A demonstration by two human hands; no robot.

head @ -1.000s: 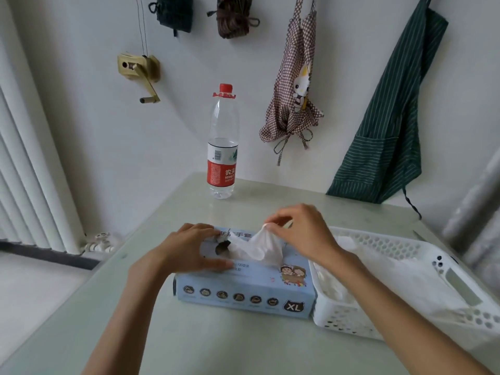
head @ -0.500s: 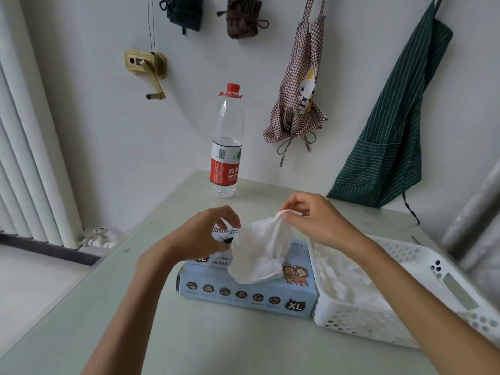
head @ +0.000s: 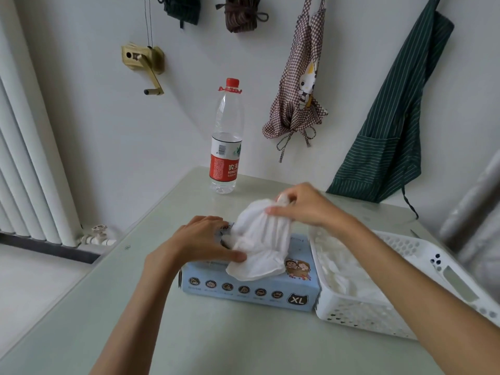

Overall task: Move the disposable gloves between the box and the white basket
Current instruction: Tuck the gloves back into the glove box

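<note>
My right hand (head: 305, 205) pinches a bunch of white disposable gloves (head: 257, 244) and holds it above the blue box (head: 251, 289), while my left hand (head: 200, 239) lies on the box top, fingers stretched and pressing. The box stands on a pale green table (head: 135, 320), touching the white basket (head: 422, 269) on its right, where more gloves lie. Far on the table stands a water bottle (head: 226, 142). On the white wall hang a checked apron (head: 299, 85) and a green striped apron (head: 392, 117).

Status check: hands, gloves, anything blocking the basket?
Right hand pinching glove bunch above box. Left hand pressing on box top, fingers straight. White basket beside box, gloves already inside; nothing blocking it.
</note>
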